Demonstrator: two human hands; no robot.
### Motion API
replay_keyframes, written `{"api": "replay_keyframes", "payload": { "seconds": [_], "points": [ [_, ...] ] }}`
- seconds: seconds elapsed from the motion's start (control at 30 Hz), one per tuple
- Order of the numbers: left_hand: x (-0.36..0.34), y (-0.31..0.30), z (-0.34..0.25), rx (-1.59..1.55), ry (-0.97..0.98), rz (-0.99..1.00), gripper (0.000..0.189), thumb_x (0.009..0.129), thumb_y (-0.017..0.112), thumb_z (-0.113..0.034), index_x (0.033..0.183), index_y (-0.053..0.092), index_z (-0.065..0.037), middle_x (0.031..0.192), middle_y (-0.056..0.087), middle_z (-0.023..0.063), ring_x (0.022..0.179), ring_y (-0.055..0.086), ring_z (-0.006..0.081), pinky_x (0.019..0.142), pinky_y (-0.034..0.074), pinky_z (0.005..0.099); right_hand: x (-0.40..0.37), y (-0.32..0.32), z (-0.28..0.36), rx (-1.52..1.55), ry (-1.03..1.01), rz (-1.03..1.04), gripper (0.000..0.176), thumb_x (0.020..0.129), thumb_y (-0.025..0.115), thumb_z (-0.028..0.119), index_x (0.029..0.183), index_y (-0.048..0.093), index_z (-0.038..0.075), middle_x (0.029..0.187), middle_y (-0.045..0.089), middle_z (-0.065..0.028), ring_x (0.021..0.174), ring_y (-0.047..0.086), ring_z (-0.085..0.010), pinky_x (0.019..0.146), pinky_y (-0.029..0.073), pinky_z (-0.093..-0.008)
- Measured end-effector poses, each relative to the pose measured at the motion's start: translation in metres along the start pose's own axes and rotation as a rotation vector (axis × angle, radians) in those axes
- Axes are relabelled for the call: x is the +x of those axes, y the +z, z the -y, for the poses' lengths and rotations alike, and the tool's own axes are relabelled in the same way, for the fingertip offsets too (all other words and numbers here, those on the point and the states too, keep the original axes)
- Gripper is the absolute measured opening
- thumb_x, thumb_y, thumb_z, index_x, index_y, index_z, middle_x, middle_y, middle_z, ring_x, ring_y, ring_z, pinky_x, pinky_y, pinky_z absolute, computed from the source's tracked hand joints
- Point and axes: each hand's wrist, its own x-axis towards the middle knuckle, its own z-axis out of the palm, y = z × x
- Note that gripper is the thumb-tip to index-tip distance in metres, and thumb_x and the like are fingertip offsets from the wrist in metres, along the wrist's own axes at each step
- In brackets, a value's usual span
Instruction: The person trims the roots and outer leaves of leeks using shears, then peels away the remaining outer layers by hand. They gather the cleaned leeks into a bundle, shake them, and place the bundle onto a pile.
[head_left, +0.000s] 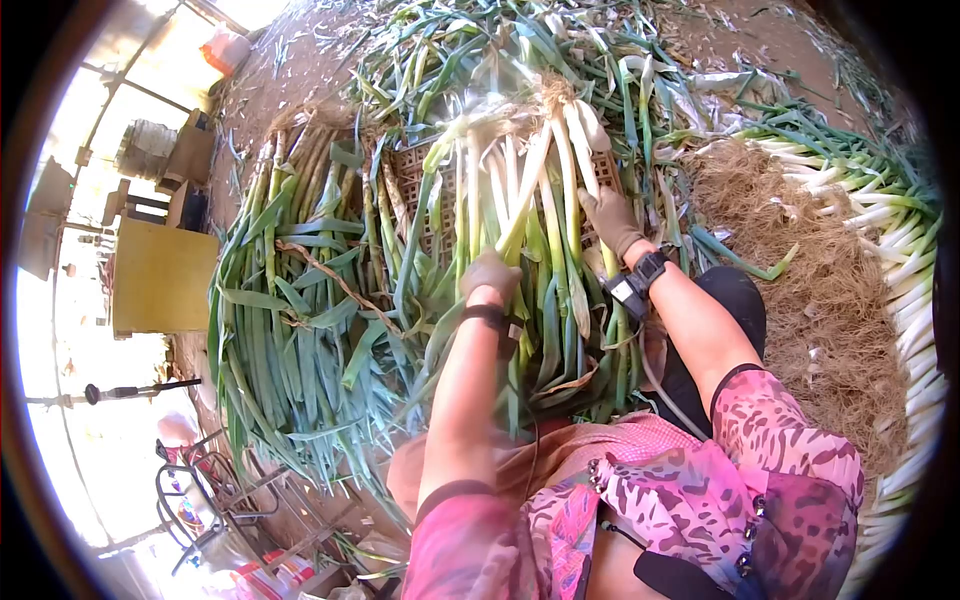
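Both of my hands wear thin gloves. My left hand (490, 277) is closed round a pale leek stalk (523, 205) that slants up to the right. On the right, my right hand (610, 217) lies at the white stalks (580, 150) near the rim of a brown plastic crate (437, 215); its fingers are bent, and what they hold is unclear. Several leeks lie over the crate, roots (553, 92) away from me and green leaves toward my lap. Some of the stalks between my hands are blurred.
Left of the crate is a big heap of untrimmed leeks (290, 330). Roots (800, 310) cover the ground at right, beside a long row of white leeks (905, 260). Loose leaves (450, 60) lie beyond. A yellow board (160, 275) and metal frame (200, 490) stand far left.
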Motion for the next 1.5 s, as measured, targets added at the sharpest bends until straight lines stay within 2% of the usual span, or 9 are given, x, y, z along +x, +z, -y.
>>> {"api": "replay_keyframes", "payload": {
  "seconds": [0.17, 0.27, 0.4, 0.7, 0.73, 0.87, 1.1, 1.27, 1.5],
  "points": [
    [0.011, 0.002, -0.010, -0.080, 0.046, -0.042, 0.046, 0.075, 0.073, -0.030, 0.115, 0.068, -0.008, 0.111, 0.072, 0.0178, 0.106, 0.068, 0.0334, 0.092, 0.054, 0.0400, 0.002, 0.022, -0.001, -0.074, 0.122, 0.440, 0.069, 0.090, 0.063, 0.058, 0.113, 0.066, -0.008, 0.099, 0.070, -0.0261, 0.096, 0.068, -0.0359, 0.083, 0.053, -0.0425],
    [0.004, -0.012, 0.002, -0.171, 0.043, -0.073, 0.042, 0.077, 0.071, -0.030, 0.113, 0.071, -0.009, 0.105, 0.074, 0.0160, 0.097, 0.071, 0.0298, 0.089, 0.055, 0.0391, -0.015, 0.024, 0.005, 0.109, -0.040, 0.391, 0.061, 0.088, 0.067, 0.049, 0.113, 0.066, -0.006, 0.102, 0.070, -0.0222, 0.094, 0.068, -0.0344, 0.082, 0.054, -0.0401],
    [-0.011, -0.043, 0.038, -0.584, 0.150, -0.123, 0.037, 0.081, 0.071, -0.018, 0.115, 0.070, -0.005, 0.093, 0.074, 0.0103, 0.081, 0.069, 0.0177, 0.072, 0.056, 0.0314, -0.023, -0.037, 0.062, 0.301, 0.211, 0.324, 0.060, 0.081, 0.068, 0.051, 0.110, 0.070, -0.002, 0.093, 0.072, -0.0190, 0.081, 0.071, -0.0290, 0.073, 0.055, -0.0384],
    [-0.137, -0.221, -0.008, -0.972, 0.611, -0.308, 0.025, 0.085, 0.073, -0.013, 0.108, 0.069, -0.004, 0.085, 0.068, 0.0001, 0.071, 0.061, 0.0085, 0.064, 0.049, 0.0235, -0.013, -0.197, 0.207, 0.475, -0.472, -0.016, 0.060, 0.088, 0.059, 0.065, 0.089, 0.071, 0.006, 0.068, 0.063, -0.0045, 0.064, 0.060, -0.0169, 0.061, 0.046, -0.0319],
    [-0.153, -0.239, -0.014, -0.925, 0.625, -0.320, 0.024, 0.086, 0.072, -0.013, 0.107, 0.068, -0.002, 0.084, 0.067, -0.0004, 0.072, 0.060, 0.0081, 0.065, 0.048, 0.0231, -0.017, -0.227, 0.231, 0.486, -0.580, -0.044, 0.055, 0.095, 0.059, 0.055, 0.109, 0.069, 0.002, 0.084, 0.066, -0.0059, 0.072, 0.060, -0.0163, 0.069, 0.050, -0.0342],
    [-0.205, -0.277, -0.038, -0.951, 0.695, -0.284, 0.026, 0.091, 0.070, -0.024, 0.105, 0.067, -0.002, 0.083, 0.066, 0.0013, 0.070, 0.059, 0.0084, 0.063, 0.048, 0.0233, -0.009, -0.293, 0.288, 0.420, -0.640, -0.012, 0.055, 0.093, 0.058, 0.057, 0.093, 0.072, 0.004, 0.074, 0.068, -0.0092, 0.067, 0.067, -0.0195, 0.067, 0.054, -0.0336],
    [-0.207, -0.195, -0.063, -1.009, 0.714, -0.107, 0.030, 0.098, 0.066, -0.027, 0.117, 0.065, -0.005, 0.097, 0.068, 0.0025, 0.080, 0.062, 0.0093, 0.069, 0.052, 0.0239, -0.129, -0.225, 0.263, 0.638, -0.552, 0.202, 0.041, 0.098, 0.057, 0.039, 0.092, 0.066, -0.001, 0.066, 0.061, -0.0054, 0.059, 0.059, -0.0184, 0.059, 0.049, -0.0335],
    [-0.235, -0.143, -0.054, -1.200, 0.769, 0.038, 0.034, 0.098, 0.064, -0.018, 0.128, 0.060, -0.003, 0.101, 0.066, -0.0005, 0.086, 0.060, 0.0079, 0.075, 0.050, 0.0240, -0.160, -0.226, 0.237, 0.790, -0.581, 0.286, 0.043, 0.095, 0.067, 0.038, 0.115, 0.069, -0.001, 0.093, 0.071, -0.0056, 0.083, 0.065, -0.0124, 0.076, 0.053, -0.0276],
    [-0.266, -0.135, -0.040, -1.086, 0.758, 0.111, 0.035, 0.100, 0.062, -0.023, 0.128, 0.058, -0.003, 0.101, 0.062, -0.0024, 0.089, 0.055, 0.0065, 0.077, 0.047, 0.0246, -0.159, -0.245, 0.234, 0.739, -0.640, 0.506, 0.036, 0.087, 0.075, 0.023, 0.113, 0.070, -0.002, 0.099, 0.072, -0.0072, 0.087, 0.066, -0.0126, 0.080, 0.053, -0.0273]
  ]
}}
